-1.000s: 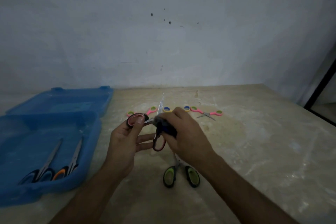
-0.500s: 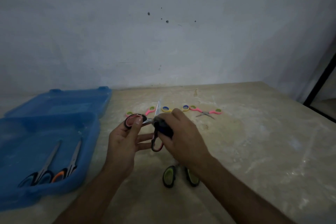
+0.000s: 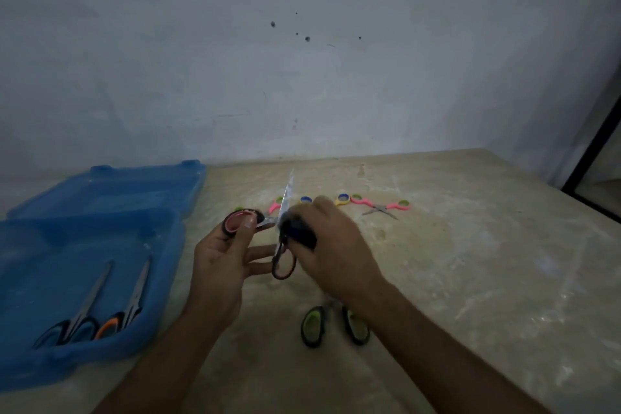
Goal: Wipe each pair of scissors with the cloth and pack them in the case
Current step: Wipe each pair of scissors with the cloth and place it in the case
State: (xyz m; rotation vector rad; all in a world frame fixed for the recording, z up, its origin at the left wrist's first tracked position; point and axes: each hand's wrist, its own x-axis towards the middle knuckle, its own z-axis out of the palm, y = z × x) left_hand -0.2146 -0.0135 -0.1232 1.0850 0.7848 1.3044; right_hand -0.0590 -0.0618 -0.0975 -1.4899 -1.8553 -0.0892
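Above the table (image 3: pixel 470 262), your left hand (image 3: pixel 221 265) pinches the handle ring of the red scissors (image 3: pixel 284 228) while your right hand (image 3: pixel 331 252) grips the cloth (image 3: pixel 299 232) around their blades: light, rigid, sharp-edged, likely best held by the handles.

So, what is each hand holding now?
Left hand: holds the red-handled scissors by one handle loop.
Right hand: grips the dark cloth against the blade.

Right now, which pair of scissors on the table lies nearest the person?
The black scissors with lime-green handle insets, lying just under the right forearm. The small pink-handled scissors and the others sit farther back toward the wall.
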